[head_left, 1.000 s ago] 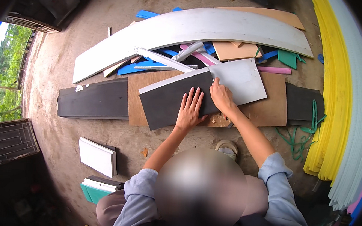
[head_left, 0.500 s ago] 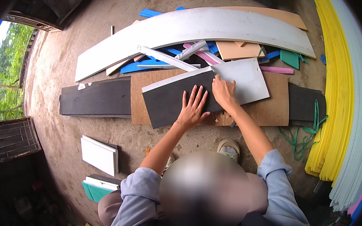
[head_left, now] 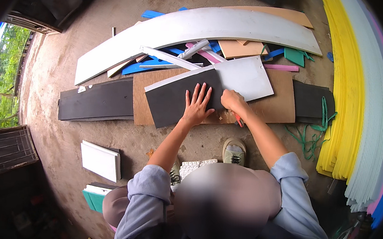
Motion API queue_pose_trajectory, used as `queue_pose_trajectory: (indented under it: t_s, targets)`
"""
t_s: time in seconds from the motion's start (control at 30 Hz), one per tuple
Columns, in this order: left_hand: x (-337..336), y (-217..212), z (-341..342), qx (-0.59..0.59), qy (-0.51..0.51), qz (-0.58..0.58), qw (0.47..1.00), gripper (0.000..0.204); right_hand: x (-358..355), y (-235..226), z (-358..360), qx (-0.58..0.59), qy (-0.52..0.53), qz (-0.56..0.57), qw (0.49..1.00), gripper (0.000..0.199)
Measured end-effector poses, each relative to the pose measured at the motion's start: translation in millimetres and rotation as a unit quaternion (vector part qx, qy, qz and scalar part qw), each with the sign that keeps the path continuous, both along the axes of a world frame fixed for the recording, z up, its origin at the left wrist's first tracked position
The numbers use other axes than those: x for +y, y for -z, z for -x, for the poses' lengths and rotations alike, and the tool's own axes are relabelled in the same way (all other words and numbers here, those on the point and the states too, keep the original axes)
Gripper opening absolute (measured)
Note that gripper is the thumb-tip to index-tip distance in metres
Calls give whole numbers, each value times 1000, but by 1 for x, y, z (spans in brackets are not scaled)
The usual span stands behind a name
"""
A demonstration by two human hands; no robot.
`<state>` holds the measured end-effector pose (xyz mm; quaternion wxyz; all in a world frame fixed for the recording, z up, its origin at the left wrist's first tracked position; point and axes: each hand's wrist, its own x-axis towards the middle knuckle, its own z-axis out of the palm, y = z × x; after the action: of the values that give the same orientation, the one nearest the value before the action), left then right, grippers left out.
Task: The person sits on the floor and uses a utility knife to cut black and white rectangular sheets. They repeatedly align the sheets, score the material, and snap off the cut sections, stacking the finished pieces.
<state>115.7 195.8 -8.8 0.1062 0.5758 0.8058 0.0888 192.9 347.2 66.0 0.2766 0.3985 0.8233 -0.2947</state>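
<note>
My left hand point(head_left: 196, 107) lies flat with its fingers spread on a black foam sheet point(head_left: 166, 100), pressing it from above. My right hand point(head_left: 233, 100) is closed around what looks like a utility knife point(head_left: 239, 120); only its red handle end shows below the fist, and the blade is hidden. The fist is at the black sheet's right edge, toward its near side. Under the black sheet, a white sheet point(head_left: 249, 79) shows at the right and as a thin strip along the far edge. Both rest slanted on a brown plywood board point(head_left: 280, 100).
Long dark foam slabs point(head_left: 97, 100) lie beneath the plywood. Beyond are offcuts and a long white curved sheet point(head_left: 200, 23). Yellow sheets point(head_left: 341, 110) stand stacked at right, near green cord point(head_left: 310, 143). White blocks point(head_left: 100, 160) lie at left; my shoe point(head_left: 234, 151) is close.
My right hand has moved toward me along the black sheet's right edge, from the far side to the near side. My left hand stays flat on the sheet. The whole view has shifted slightly.
</note>
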Motion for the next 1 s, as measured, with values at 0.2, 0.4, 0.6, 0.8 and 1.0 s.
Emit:
queue_pose_trajectory:
  t_s: [0.2,0.4,0.6,0.8,1.0]
  targets:
    - [0,5,-1,14,1,-4,1000,83,-22,9,-53,-29,1,54,998,24]
    - [3,4,0,32,-3,3,999,85,-51,16,-100,98,-30,-70,992,32]
    - [8,-5,-6,44,3,-3,999,95,-20,13,-94,-30,5,125,992,31]
    - [10,-2,-11,89,-67,-59,992,88,0,8,-67,196,3,-95,976,28]
    - [21,-5,-16,69,-66,-38,995,90,44,30,7,209,-54,-190,958,26]
